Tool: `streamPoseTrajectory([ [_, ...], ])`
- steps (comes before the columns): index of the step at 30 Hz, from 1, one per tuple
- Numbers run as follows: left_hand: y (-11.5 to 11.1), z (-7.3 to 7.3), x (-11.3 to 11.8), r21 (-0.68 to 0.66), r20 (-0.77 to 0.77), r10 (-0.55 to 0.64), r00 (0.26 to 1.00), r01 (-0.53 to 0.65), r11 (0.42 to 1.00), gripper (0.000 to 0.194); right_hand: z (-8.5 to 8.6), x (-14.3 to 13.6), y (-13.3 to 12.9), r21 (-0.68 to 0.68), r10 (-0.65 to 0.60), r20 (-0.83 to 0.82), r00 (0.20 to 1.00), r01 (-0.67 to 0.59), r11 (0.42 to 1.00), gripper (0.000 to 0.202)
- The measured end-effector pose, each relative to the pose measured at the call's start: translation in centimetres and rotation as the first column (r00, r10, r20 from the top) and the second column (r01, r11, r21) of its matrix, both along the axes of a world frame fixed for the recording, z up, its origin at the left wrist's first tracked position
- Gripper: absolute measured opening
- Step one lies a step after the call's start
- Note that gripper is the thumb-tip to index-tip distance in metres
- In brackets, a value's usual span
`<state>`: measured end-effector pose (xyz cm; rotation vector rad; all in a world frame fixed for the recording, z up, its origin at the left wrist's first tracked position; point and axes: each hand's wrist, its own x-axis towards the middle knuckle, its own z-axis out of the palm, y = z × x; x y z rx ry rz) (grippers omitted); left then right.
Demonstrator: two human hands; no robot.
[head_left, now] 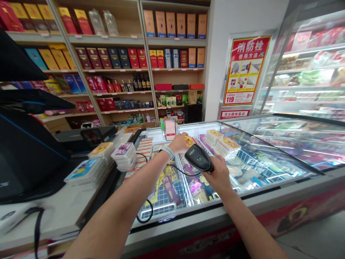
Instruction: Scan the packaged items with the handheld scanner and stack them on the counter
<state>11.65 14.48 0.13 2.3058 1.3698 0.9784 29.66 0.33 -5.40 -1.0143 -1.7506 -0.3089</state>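
My right hand [219, 174] is wrapped around the handle of a black barcode scanner [198, 157], held above the glass top of a chest freezer. From the scanner a black cable [185, 173] loops to the left across the glass. My left hand [179, 143], with a pale watch strap at the wrist, is closed at the edge of a flat yellow-labelled pack [189, 140], just behind the scanner head. The scanner partly hides this pack. To the right, stacks of similar clear plastic packs [229, 146] stand on the glass.
More stacks of labelled packs [124, 155] stand on the left counter, beside a black checkout machine [24, 151]. A payment stand with a pink screen [170, 129] is behind my left hand. Under the glass, white wire baskets [185, 187] hold wrapped goods. Shelves of boxes [113, 57] line the back wall.
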Motion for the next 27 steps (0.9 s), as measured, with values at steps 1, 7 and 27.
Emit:
streamPoseTrajectory([
  [1,-0.3,0.0,-0.3,-0.003,0.030,0.004,1.000,-0.004,1.000,0.072,0.0,0.0,0.0,-0.001,-0.001,0.001,1.000,0.001,1.000,0.014],
  [7,-3.8,-0.5,-3.9,-0.168,0.313,-0.007,0.950,0.063,0.984,0.074,0.0,0.0,0.0,0.004,0.001,0.017,1.000,-0.001,1.000,0.011],
  [27,-9.8,-2.2,-13.0,-0.543,0.834,0.325,0.446,0.562,0.624,0.077,-0.2,0.4,0.3,0.062,0.026,0.149,0.988,-0.036,0.997,0.018],
])
